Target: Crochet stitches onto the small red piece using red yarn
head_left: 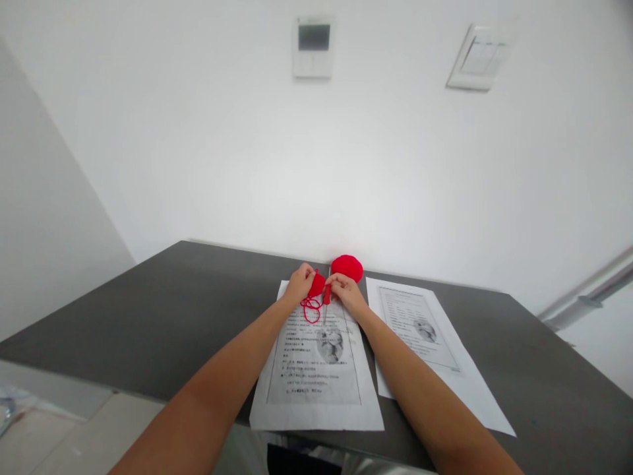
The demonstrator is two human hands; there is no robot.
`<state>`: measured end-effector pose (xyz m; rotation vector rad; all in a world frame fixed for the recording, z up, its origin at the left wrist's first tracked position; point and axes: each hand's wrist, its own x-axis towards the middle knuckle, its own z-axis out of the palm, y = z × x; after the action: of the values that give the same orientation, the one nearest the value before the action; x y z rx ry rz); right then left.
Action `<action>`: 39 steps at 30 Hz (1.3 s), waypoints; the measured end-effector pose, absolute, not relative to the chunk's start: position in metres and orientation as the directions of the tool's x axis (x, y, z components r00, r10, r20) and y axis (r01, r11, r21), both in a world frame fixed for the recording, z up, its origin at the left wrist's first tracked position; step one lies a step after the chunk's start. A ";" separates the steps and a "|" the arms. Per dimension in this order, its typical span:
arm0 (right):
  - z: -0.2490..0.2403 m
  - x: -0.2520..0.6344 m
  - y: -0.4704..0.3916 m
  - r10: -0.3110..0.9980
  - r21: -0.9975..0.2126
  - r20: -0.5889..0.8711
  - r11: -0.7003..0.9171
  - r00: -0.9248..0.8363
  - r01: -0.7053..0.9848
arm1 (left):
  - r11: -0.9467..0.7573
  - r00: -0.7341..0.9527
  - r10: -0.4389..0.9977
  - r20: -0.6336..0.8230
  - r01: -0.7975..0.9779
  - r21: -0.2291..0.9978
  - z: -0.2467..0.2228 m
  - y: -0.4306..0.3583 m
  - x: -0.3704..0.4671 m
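My left hand [299, 282] is closed on a small piece of red yarn work [317, 285], gripping its left side. Below that piece, a loose loop of red yarn [311, 311] hangs over the printed sheet [316, 417]. Between the fingers of my right hand [345, 290] is a slim crochet hook [327, 295] with a red middle and thin shafts showing above and below; its tips are too small to make out. Just behind my right hand sits a red ball of yarn [347, 267]. Both hands are close together over the sheet's far end.
A second printed sheet [475, 396] lies to the right, partly under my right forearm. The dark table [148, 310] meets a white wall at the back. On the wall are a panel with a dark screen [314, 49] and a switch plate [479, 58]. A metal rail [583, 307] runs at far right.
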<state>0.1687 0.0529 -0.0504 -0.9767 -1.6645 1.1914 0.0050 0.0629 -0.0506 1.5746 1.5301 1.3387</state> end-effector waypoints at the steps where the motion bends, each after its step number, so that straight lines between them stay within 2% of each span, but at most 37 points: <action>1: -0.050 0.169 0.053 0.919 -0.963 0.198 0.247 -0.341 0.105 | -0.189 -0.149 0.953 0.263 0.384 0.904 -0.051 0.061 0.004; 9: -0.050 0.167 0.054 0.911 -0.956 0.247 0.285 -0.331 0.072 | -0.204 -0.108 0.962 0.250 0.322 0.924 -0.051 0.050 -0.003; 17: -0.049 0.167 0.052 0.905 -0.941 0.281 0.326 -0.319 0.096 | -0.199 -0.137 0.959 0.249 0.303 0.932 -0.048 0.050 -0.002; 25: -0.050 0.168 0.051 0.896 -0.924 0.283 0.350 -0.341 0.154 | -0.170 -0.181 0.956 0.230 0.296 0.940 -0.048 0.050 -0.001; 39: -0.054 0.168 0.050 0.880 -0.829 0.374 0.459 -0.293 0.320 | -0.208 -0.095 0.963 0.254 0.338 0.918 -0.044 0.045 0.001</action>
<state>0.1684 0.0502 -0.0541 -1.0152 -1.8342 0.8062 0.0011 0.0449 -0.0438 1.5711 1.4406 1.3178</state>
